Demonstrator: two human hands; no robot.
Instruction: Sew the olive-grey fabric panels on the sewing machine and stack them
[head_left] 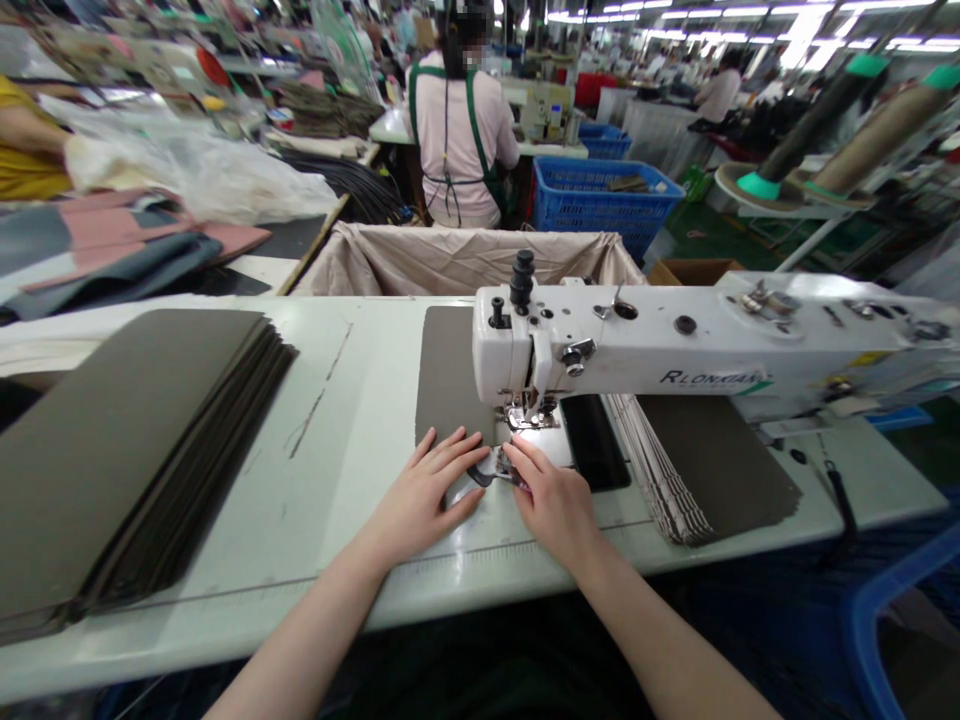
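Observation:
A white sewing machine (615, 340) stands on the pale table, its needle and presser foot (531, 415) just beyond my fingertips. A grey-brown fabric panel (450, 365) lies flat at the left of the foot and runs under the machine head. My left hand (424, 500) rests with fingers spread, the fingertips on the panel's near edge. Between the hands sits a small curved metal attachment (491, 465). My right hand (555, 500) is closed at the attachment's right side, fingers bent together; whatever they pinch is hidden.
A thick stack of grey-brown panels (150, 420) lies on the left. More panels (712, 465) are piled at the right, beside a black phone-like slab (596, 440). Behind the table hangs a beige cloth-lined bin (465, 255). Farther back are a seated person (461, 130) and a blue crate (600, 200).

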